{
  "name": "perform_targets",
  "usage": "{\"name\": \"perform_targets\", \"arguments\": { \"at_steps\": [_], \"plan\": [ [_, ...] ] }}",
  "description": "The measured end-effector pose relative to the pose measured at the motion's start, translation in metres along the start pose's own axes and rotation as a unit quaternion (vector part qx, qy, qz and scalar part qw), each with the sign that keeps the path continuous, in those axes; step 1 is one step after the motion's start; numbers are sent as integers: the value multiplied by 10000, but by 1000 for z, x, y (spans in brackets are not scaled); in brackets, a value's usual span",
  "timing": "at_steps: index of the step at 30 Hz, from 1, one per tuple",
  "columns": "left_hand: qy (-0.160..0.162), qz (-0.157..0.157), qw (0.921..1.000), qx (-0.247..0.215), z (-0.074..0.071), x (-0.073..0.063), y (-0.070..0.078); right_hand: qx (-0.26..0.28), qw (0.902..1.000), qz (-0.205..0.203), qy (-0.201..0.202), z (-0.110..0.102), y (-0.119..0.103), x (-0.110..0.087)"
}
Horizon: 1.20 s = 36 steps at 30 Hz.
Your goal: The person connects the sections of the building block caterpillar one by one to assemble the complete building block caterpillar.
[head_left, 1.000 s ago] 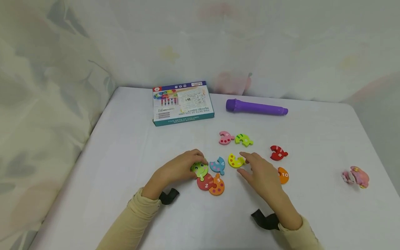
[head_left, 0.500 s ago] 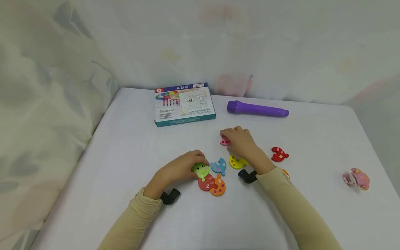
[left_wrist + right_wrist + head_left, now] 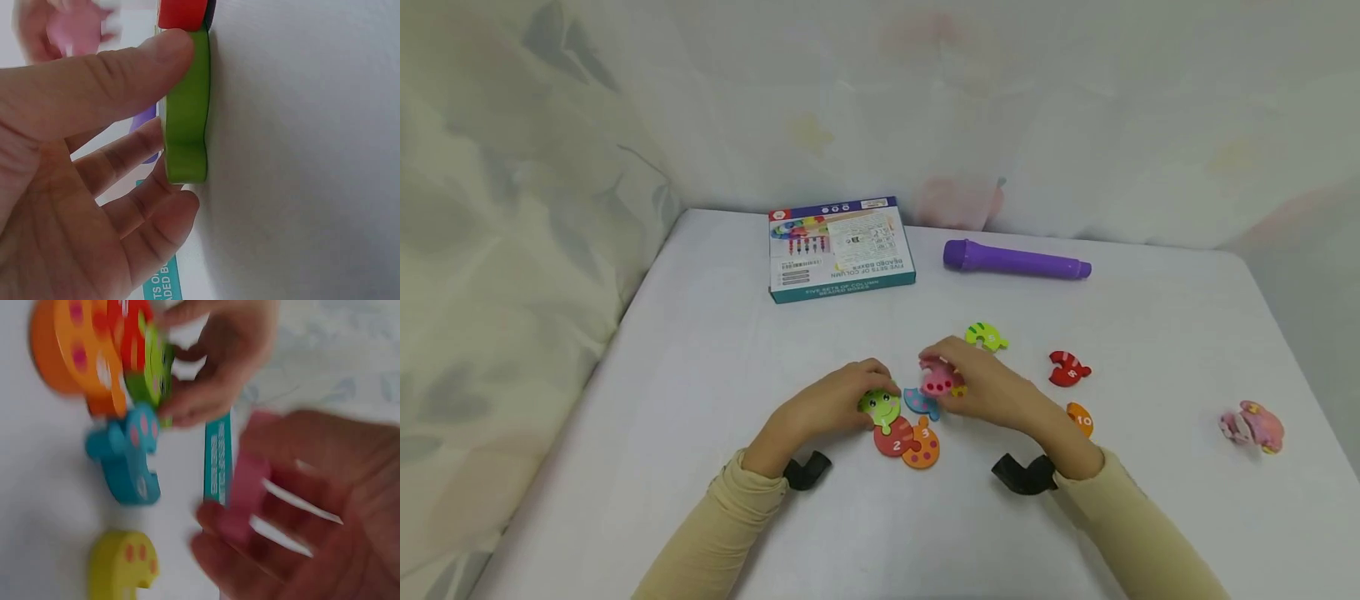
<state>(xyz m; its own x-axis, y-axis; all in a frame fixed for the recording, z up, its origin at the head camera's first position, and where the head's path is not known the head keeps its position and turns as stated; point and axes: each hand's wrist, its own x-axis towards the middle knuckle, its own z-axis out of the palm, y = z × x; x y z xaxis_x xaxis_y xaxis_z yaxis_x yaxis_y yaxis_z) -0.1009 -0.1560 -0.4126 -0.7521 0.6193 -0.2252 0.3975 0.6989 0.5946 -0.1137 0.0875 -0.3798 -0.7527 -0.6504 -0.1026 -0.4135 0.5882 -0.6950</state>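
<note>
One pink piece (image 3: 936, 380), seemingly pinched in the right hand (image 3: 988, 385), had neared the joined chain (image 3: 889, 437) the left hand (image 3: 833, 402) gripped.

The pieces (image 3: 892, 437) mid-frame look like smooth painted wood, edges faintly glossy; box (image 3: 808, 275), above centre, smooth printed card; wand (image 3: 1018, 261), right of it, smooth plastic; worktop (image 3: 700, 350) matt; drape (image 3: 512, 275), upper left, soft matt cloth; sleeves (image 3: 711, 529) matt cloth

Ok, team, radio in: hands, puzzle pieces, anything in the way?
Left hand gripping green face piece, joined to red 2 piece, then orange 3 piece. Right hand holding pink piece raised. Blue piece near orange 3 piece, possibly blocking.
</note>
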Motion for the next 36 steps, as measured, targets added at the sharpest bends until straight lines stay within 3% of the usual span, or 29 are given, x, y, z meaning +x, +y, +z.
{"name": "perform_targets", "arguments": {
  "at_steps": [4, 8, 20, 28, 32, 36],
  "plan": [
    [13, 1, 10000, 10, 0, 0, 0, 546, 9940, 40, -942, 7, 0, -20],
    [7, 1, 10000, 12, 0, 0, -1, 451, 9899, 128, -1336, 14, 4, -24],
    [31, 72, 10000, -47, -1, 0, -2, -108, 9952, -271, -930, 17, 9, -4],
    [83, 84, 9999, -125, -3, -1, -1, -370, 9970, -173, -657, 17, 12, 12],
    [88, 113, 9998, -121, -2, 0, -2, -925, 9924, -398, -708, 18, 11, 14],
    [78, 110, 9999, -36, -2, 0, -2, -1611, 9798, -902, -765, 19, 9, 11]
  ]
}}
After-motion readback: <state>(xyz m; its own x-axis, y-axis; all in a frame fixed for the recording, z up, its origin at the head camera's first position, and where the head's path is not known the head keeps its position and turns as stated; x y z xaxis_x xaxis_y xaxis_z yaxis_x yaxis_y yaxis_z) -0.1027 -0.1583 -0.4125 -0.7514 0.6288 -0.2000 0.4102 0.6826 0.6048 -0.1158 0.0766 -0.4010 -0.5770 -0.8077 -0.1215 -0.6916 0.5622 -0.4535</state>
